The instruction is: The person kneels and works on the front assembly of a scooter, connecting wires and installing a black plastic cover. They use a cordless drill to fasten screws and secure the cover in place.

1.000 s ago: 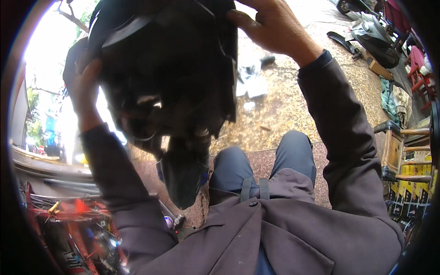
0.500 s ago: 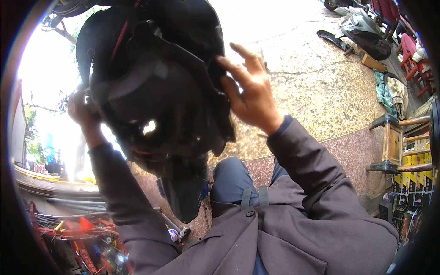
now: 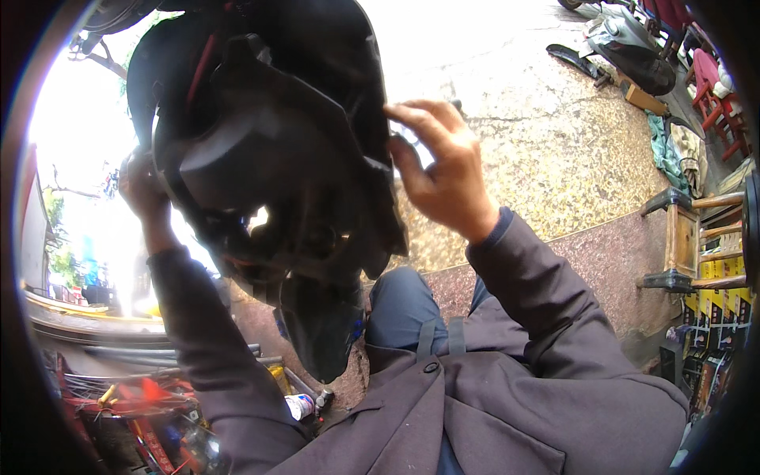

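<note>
In front of me stands a large black plastic scooter body panel (image 3: 261,142), glossy in places, with dark recesses and a small bright gap low down. Below it a tapered black mudguard-like piece (image 3: 321,328) points toward my legs. My left hand (image 3: 144,190) is at the panel's left edge, its fingers curled against it and partly hidden by glare and shadow. At the right edge, my right hand (image 3: 447,162) has its fingers bent, with the index fingertip and thumb tip meeting the rim.
A wooden stool (image 3: 685,241) lies to the right, near stacked yellow and black boxes (image 3: 720,317). Beyond are cloths (image 3: 677,158) and a grey scooter (image 3: 629,51). At lower left are a red rack of tools (image 3: 150,396) and a white can (image 3: 300,406).
My right hand has shifted slightly right and down, and its spread fingers have bent inward at the panel's edge. My left hand stays at the left edge.
</note>
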`<state>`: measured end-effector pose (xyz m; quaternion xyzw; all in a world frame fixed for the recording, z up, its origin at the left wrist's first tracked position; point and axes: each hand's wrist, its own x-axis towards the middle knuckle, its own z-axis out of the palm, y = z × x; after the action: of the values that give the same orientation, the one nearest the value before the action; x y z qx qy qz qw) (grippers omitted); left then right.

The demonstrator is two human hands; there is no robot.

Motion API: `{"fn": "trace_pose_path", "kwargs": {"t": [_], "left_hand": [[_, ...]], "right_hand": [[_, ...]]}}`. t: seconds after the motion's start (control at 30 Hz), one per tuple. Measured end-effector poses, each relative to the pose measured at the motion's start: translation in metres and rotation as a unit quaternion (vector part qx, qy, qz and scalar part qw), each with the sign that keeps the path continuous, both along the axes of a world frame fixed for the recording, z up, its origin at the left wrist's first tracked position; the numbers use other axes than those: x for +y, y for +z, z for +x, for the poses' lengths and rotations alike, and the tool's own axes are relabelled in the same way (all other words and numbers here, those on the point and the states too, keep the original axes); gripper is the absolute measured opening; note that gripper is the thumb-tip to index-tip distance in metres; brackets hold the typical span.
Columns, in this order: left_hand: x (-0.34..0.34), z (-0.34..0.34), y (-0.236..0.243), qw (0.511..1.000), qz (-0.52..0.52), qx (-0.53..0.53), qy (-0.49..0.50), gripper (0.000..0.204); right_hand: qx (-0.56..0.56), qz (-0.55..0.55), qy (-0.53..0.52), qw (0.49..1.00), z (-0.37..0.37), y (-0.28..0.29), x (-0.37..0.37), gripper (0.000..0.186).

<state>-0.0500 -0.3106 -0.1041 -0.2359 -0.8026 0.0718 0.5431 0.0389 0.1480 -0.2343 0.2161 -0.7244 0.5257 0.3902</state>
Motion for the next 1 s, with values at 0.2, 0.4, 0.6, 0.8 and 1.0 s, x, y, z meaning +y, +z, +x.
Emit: {"fn": "trace_pose_path", "kwargs": {"t": [0.2,0.4,0.6,0.8,1.0], "left_hand": [[0.015,0.021,0.018,0.988,0.097,-0.122,-0.003,0.037],[0.151,0.084,0.040,0.954,0.225,-0.123,-0.155,0.031],[0.222,0.089,0.034,0.958,0.059,-0.238,-0.149,0.053],[0.212,0.088,0.031,0.952,0.078,-0.245,-0.165,0.051],[0.213,0.093,0.028,0.953,0.068,-0.244,-0.169,0.049]], "right_hand": [[-0.062,-0.193,0.235,0.951,0.041,0.014,-0.025,0.019],[-0.127,-0.218,0.296,0.921,0.030,0.008,-0.024,0.027],[-0.218,-0.204,0.337,0.893,0.025,-0.004,-0.012,0.037],[-0.193,-0.182,0.320,0.910,0.029,-0.018,-0.006,0.034],[-0.210,-0.199,0.374,0.881,0.020,-0.015,0.007,0.037]]}}
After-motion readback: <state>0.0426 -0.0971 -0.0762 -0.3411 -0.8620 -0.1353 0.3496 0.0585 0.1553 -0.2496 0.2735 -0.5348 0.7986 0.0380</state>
